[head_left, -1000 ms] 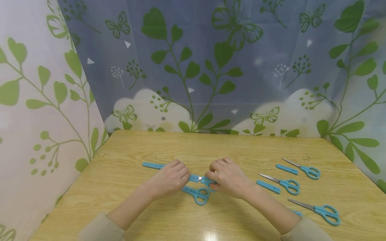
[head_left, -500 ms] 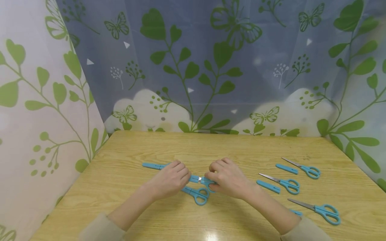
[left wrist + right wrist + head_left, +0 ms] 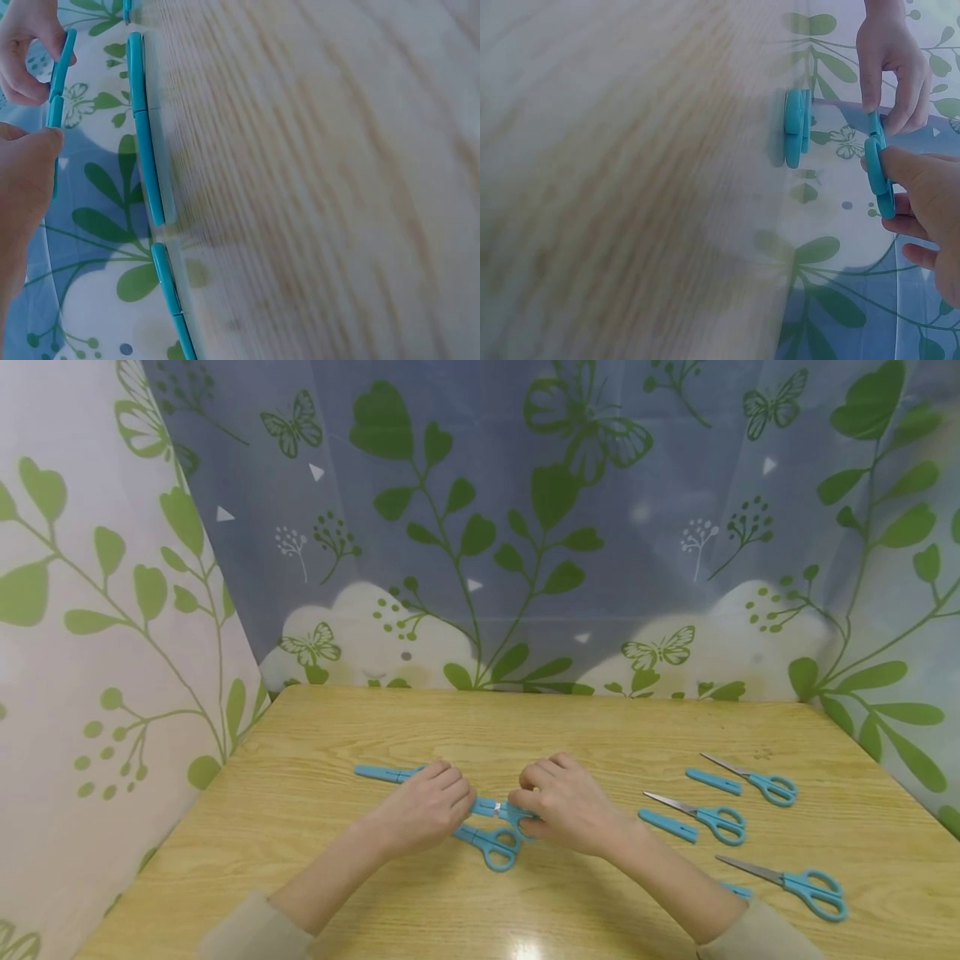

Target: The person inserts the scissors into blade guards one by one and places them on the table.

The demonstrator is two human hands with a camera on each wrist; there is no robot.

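Observation:
Between both hands, above the table, is a pair of blue-handled scissors with its blades mostly inside a blue blade cover [image 3: 483, 806]. My left hand [image 3: 427, 802] pinches the cover between thumb and fingers. The scissors' handles [image 3: 876, 169] are gripped by my right hand [image 3: 570, 802], whose thumb presses on them in the right wrist view. A sliver of bare metal shows between cover and handles in the head view. Just below the hands lies a covered pair of scissors [image 3: 495, 845], partly hidden by the left hand. Another covered pair [image 3: 382, 772] lies behind that hand.
On the right lie three uncovered scissors: a far pair [image 3: 772, 788], a middle pair [image 3: 720, 822] and a near pair [image 3: 813, 893]. Loose covers [image 3: 667, 825] lie beside them, one partly behind the right forearm. Patterned cloth [image 3: 480, 527] hangs along the wooden table's [image 3: 360, 718] back and sides.
Both hands stay almost in place, still holding the cover and the scissors. The sliver of metal between them looks slightly narrower.

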